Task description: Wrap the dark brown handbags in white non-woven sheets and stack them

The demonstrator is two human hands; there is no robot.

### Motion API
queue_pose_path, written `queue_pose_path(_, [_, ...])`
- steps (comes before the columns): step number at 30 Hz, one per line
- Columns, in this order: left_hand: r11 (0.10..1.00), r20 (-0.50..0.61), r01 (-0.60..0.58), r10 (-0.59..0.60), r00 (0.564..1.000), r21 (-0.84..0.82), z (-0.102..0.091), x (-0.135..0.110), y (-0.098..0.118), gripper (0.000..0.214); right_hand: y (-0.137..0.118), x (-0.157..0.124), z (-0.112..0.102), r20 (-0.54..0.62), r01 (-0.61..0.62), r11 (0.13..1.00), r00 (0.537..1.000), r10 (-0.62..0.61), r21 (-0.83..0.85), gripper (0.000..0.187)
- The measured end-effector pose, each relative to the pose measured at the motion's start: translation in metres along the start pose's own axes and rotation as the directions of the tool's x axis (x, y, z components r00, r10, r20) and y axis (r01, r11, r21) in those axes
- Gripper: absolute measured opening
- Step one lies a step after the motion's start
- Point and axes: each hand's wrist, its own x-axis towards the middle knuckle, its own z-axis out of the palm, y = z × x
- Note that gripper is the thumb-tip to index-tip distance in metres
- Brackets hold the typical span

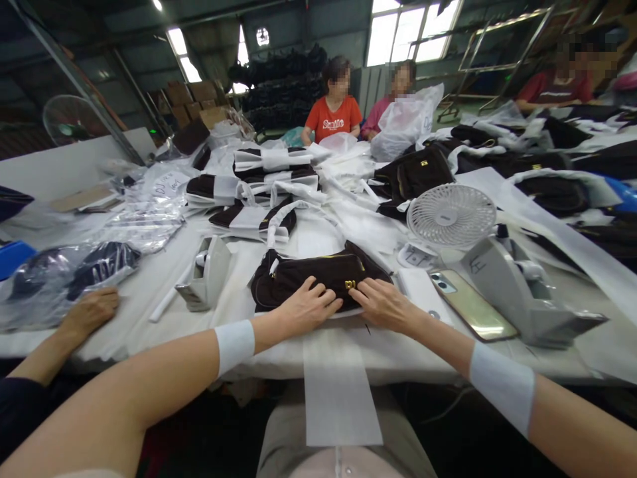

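Observation:
A dark brown handbag (pixel 293 273) with a zipped front and a small gold emblem lies in front of me at the table edge. Its strap (pixel 275 226) is wrapped in white and loops up behind it. My left hand (pixel 309 307) grips the lower front of the bag with bent fingers. Just right of it, my right hand (pixel 382 303) holds the bag's lower right part, fingertips by the emblem; its thumb is hidden. Beneath the bag, a white paper strip (pixel 343 398) hangs over the edge toward my lap.
Tape dispensers stand left (pixel 204 275) and right (pixel 527 292). A phone (pixel 472 305) and a white fan (pixel 450 216) are on the right. Wrapped bags (pixel 269 176) are stacked behind. Another person's hand (pixel 92 312) rests by plastic-covered items at left; co-workers sit across the table.

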Motion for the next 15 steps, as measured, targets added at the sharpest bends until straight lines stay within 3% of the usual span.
queue_pose_path(6, [0.994, -0.207, 0.059, -0.040, 0.978, 0.088, 0.038, -0.020, 0.017, 0.046, -0.020, -0.014, 0.007, -0.098, -0.085, 0.994, 0.991, 0.091, 0.066, 0.010])
queue_pose_path(9, [0.994, -0.246, 0.057, -0.034, 0.969, 0.089, 0.046, -0.022, 0.017, 0.047, -0.009, -0.004, -0.005, 0.014, -0.171, 0.955, 0.985, 0.172, 0.243, 0.024])
queue_pose_path(12, [0.996, -0.272, 0.072, -0.054, 0.961, 0.057, 0.039, -0.019, 0.011, 0.047, 0.033, 0.043, -0.018, 0.181, -0.276, 0.872, 0.959, 0.220, 0.404, 0.027])
queue_pose_path(13, [0.996, -0.278, 0.080, -0.065, 0.958, 0.045, 0.036, -0.018, 0.008, 0.048, 0.052, 0.067, -0.019, 0.168, -0.288, 0.869, 0.956, 0.239, 0.401, 0.022])
queue_pose_path(15, [0.995, -0.298, 0.094, -0.081, 0.951, 0.029, 0.035, -0.016, 0.005, 0.048, 0.092, 0.121, -0.012, 0.022, -0.269, 0.909, 0.961, 0.277, 0.319, 0.019])
